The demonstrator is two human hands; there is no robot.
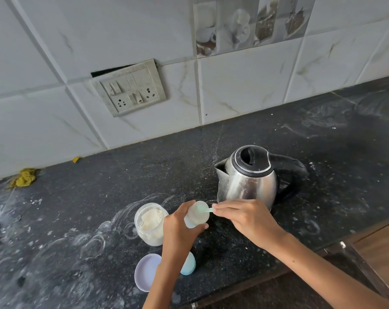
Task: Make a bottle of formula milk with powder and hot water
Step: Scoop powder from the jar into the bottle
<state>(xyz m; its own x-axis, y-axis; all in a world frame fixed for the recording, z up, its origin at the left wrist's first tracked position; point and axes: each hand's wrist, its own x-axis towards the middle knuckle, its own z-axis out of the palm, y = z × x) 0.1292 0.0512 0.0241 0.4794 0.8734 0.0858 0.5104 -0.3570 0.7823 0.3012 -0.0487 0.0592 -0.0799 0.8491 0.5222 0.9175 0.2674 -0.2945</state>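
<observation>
Dusty black surface is carrying the bottle, left hand fingers gripping it, while right hand fingers are pinching the scoop over its mouth; tip slowly, keeping the bottle upright.

Soft, even daylight fills the scene, flat and slightly cool, its source out of sight. The steel kettle carries dull highlights and casts a faint shadow to its right on the dark speckled counter. Tile lines on the wall bow and tilt toward the edges, a wide-angle warp. Focus softens at the frame's corners; the centre stays fairly sharp, without motion blur.
</observation>
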